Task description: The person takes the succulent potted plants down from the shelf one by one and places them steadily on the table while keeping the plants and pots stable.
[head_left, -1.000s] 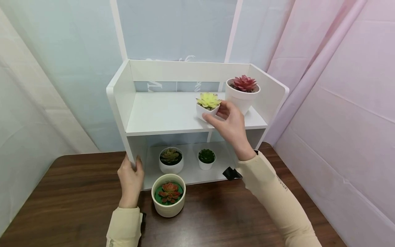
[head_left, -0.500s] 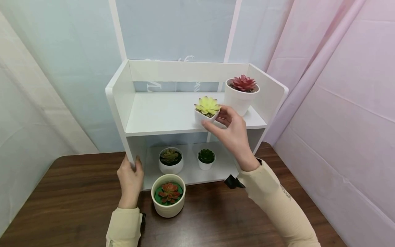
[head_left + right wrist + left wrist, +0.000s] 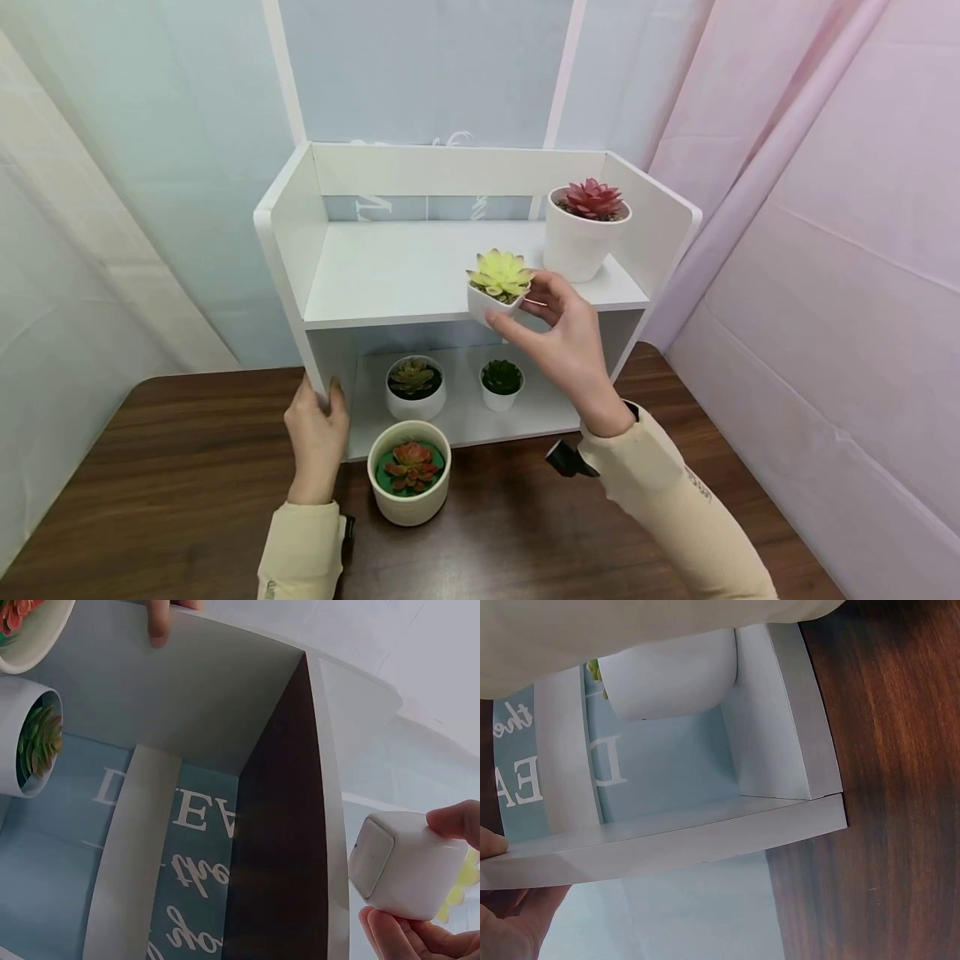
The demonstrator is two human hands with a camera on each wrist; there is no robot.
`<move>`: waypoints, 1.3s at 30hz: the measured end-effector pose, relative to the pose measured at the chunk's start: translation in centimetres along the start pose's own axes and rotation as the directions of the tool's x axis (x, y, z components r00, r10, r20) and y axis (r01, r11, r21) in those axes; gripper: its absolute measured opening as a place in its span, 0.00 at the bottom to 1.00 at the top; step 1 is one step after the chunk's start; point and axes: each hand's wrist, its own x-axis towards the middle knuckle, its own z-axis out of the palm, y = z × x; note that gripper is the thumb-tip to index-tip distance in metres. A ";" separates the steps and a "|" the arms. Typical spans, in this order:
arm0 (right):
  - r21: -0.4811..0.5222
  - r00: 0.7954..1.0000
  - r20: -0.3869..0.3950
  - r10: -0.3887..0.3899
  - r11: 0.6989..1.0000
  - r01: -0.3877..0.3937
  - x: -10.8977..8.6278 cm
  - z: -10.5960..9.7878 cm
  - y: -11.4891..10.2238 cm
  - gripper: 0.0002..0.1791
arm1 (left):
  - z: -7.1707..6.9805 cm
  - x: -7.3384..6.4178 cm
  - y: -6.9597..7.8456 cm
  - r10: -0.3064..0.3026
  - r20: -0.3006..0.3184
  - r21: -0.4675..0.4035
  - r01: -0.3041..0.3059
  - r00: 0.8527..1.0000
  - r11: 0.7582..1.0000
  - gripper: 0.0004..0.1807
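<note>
My right hand [image 3: 566, 342] pinches a small square white pot with a yellow-green succulent [image 3: 497, 300], thumb on the near side and fingers on the far side. The pot is off the board, at the front edge of the shelf's upper level; the right wrist view shows the underside of this pot [image 3: 409, 866]. My left hand [image 3: 317, 442] grips the left side panel of the white two-tier shelf [image 3: 397, 267]; in the left wrist view the thumb [image 3: 491, 844] lies on one face of the panel, the fingers on the other.
A large white pot with a red succulent [image 3: 581, 242] stands at the upper level's right end. Below stand a round white pot [image 3: 416, 407] and a small dark green succulent [image 3: 501, 380]. A cream pot [image 3: 408, 504] sits on the wooden table [image 3: 187, 467] before the shelf.
The right hand has brought the yellow-green succulent's pot toward me, slightly left and down in the head view, from over the upper board to its front edge. The left hand stays put.
</note>
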 end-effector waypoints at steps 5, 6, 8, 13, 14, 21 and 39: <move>0.006 0.999 -0.012 -0.031 0.999 0.031 -0.5 0.1 0.2 0.27 | 0.0 0.1 -0.1 0.008 -0.010 -0.001 -0.008 1.000 1.000 0.12; 0.008 0.999 -0.013 -0.038 0.999 0.038 -0.5 0.2 0.2 0.27 | 0.0 0.1 -0.1 0.011 -0.011 0.000 -0.011 1.000 1.000 0.12; 0.013 0.999 -0.013 -0.052 0.999 0.052 -0.7 0.2 0.3 0.27 | 0.0 0.1 -0.1 0.014 -0.014 0.000 -0.014 1.000 1.000 0.12; 0.017 0.998 -0.013 -0.062 0.998 0.062 -1.2 0.1 0.5 0.27 | 0.0 0.1 0.0 0.010 -0.016 0.002 -0.010 1.000 1.000 0.12; 0.017 0.998 -0.013 -0.060 0.998 0.060 -1.3 0.0 0.6 0.27 | 0.0 0.1 0.0 0.008 -0.015 0.002 -0.008 1.000 1.000 0.12; 0.005 0.999 -0.015 -0.043 0.999 0.043 -2.0 -0.2 0.9 0.28 | 0.0 0.0 0.1 -0.007 -0.006 0.001 0.007 1.000 1.000 0.12; -0.013 0.999 0.016 -0.030 0.999 0.030 -3.9 0.6 3.4 0.28 | 0.0 0.0 0.3 -0.003 0.004 0.001 0.003 1.000 1.000 0.13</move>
